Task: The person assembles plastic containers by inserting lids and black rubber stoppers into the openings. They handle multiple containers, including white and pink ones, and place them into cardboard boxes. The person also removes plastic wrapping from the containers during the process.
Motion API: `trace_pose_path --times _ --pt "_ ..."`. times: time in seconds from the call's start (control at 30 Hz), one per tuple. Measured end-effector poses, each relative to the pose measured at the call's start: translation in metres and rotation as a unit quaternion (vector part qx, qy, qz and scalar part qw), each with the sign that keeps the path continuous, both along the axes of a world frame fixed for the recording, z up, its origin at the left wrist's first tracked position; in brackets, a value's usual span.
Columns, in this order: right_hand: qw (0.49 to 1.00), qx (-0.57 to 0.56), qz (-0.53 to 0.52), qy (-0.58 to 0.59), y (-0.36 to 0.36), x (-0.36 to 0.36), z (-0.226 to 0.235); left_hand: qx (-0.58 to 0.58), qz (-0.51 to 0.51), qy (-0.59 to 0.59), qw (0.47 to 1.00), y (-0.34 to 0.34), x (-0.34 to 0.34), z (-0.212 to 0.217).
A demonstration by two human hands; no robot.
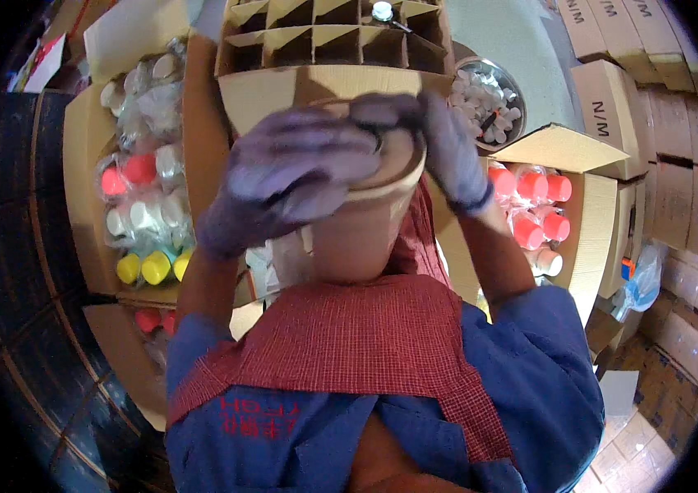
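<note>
Close in front of my apron stands a pinkish-tan tub (349, 242) with a rounded rim, tilted a little to the right. My left hand (291, 168), in a purple-grey glove, lies across the tub's left and top side, its fingers bent over the rim and blurred. My right hand (450, 152), gloved alike, wraps the rim at the upper right, with darkened fingertips reaching over the top. The two hands nearly meet there. Between them the top shows only in part, so I cannot tell whether it is a lid or the open inside.
Ahead stands a carton with cardboard dividers (312, 49), a small bottle (382, 11) in one cell. At upper right is a metal bowl (489, 103) of small translucent pieces. Open boxes of capped bottles flank me, left (145, 218) and right (534, 185). Stacked cartons (670, 135) line the right.
</note>
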State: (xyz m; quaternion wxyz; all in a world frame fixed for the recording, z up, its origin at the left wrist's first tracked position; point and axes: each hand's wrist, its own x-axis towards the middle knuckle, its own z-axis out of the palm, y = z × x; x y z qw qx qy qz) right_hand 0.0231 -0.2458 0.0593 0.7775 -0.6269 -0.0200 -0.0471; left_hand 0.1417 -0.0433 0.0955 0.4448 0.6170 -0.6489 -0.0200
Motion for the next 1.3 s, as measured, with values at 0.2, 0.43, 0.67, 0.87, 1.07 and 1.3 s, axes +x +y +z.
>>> trace_pose_path --times 0.2,0.43,0.67,0.87,1.07,1.3 --pt "0.990 -0.065 -0.026 0.119 -0.001 -0.004 0.029 -0.072 0.119 0.095 0.986 0.010 -0.033 -0.003" --pt "0.973 -0.221 0.049 0.048 -0.037 -0.049 0.018 0.166 0.234 -0.001 0.958 0.108 -0.099 -0.109" --pt "0.985 -0.132 0.039 0.106 -0.013 -0.071 0.046 0.070 0.195 0.445 0.871 0.118 -0.065 -0.106" --pt "0.989 -0.051 0.064 0.123 0.004 -0.047 0.027 -0.126 0.094 0.314 0.936 0.036 -0.072 -0.012" --pt "0.939 -0.165 -0.244 0.178 -0.135 0.056 -0.046 -0.061 0.003 0.125 0.990 0.004 -0.031 -0.034" --pt "0.669 -0.674 -0.188 0.252 -0.234 0.191 -0.234 -0.082 0.050 0.229 0.969 -0.019 0.009 -0.062"
